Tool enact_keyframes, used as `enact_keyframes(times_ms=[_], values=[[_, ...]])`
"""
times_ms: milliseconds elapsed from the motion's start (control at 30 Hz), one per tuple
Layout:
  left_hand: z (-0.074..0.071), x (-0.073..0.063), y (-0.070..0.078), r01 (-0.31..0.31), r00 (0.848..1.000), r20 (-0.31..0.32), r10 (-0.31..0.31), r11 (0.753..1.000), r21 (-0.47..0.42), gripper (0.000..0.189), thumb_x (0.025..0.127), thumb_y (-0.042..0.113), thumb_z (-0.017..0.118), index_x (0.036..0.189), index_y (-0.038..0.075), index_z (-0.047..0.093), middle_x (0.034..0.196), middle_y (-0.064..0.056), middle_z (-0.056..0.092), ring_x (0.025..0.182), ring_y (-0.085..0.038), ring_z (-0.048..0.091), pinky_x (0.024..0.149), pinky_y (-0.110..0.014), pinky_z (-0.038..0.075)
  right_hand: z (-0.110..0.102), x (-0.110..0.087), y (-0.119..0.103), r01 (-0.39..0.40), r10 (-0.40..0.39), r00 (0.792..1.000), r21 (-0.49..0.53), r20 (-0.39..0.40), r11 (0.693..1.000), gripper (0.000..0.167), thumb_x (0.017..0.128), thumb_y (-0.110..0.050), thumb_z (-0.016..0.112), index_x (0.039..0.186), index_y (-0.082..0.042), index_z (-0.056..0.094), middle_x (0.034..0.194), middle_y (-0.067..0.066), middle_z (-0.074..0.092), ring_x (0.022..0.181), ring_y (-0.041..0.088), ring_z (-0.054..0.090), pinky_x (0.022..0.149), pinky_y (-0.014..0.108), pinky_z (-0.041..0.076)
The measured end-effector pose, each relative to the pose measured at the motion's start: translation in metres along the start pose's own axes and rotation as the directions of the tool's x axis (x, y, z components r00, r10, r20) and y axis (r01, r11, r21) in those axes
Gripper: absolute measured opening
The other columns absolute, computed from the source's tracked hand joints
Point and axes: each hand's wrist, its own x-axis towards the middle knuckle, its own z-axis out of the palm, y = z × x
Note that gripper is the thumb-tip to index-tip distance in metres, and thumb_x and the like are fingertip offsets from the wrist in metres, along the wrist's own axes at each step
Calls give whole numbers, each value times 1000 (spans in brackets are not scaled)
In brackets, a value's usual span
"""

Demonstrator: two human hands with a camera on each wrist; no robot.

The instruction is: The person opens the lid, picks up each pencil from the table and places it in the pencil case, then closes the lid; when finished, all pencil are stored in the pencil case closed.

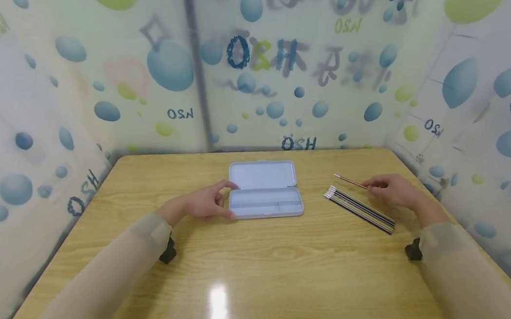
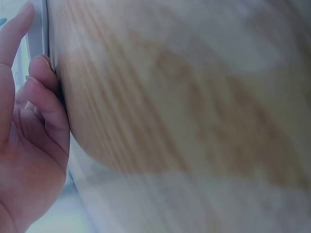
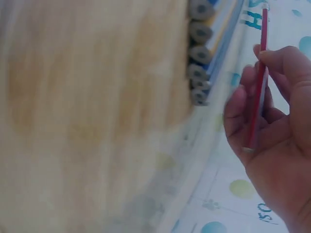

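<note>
An open pale blue pencil case [image 1: 264, 198] lies on the table, its lid [image 1: 262, 174] tipped back and its divided tray facing up. My left hand [image 1: 205, 201] grips the left end of the case, thumb at the near corner and a finger by the hinge. In the left wrist view, the left hand [image 2: 34, 131] shows its other fingers curled. To the right, my right hand [image 1: 391, 190] pinches a red pencil [image 1: 351, 180] between thumb and fingers. The right wrist view shows this red pencil [image 3: 257, 97] lying across the fingers, raised off the table.
Several dark striped pencils [image 1: 359, 209] lie side by side in a slanted row, between the case and my right hand. The wooden table [image 1: 262, 266] meets patterned curtain walls [image 1: 305, 112] at the back and both sides.
</note>
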Motion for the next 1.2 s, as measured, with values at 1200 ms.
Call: enact_keyframes(times_ms=[1200], values=[[-2, -1, 2, 4, 1000, 4, -4, 1000, 10, 91, 96, 40, 87, 167, 24, 32, 79, 0, 55, 53, -14, 43, 55, -28, 42, 45, 47, -124, 242, -252, 965, 121, 75, 963, 26, 108, -17, 70, 133, -19, 78, 116, 7, 77, 93, 20, 63, 78, 35, 54]])
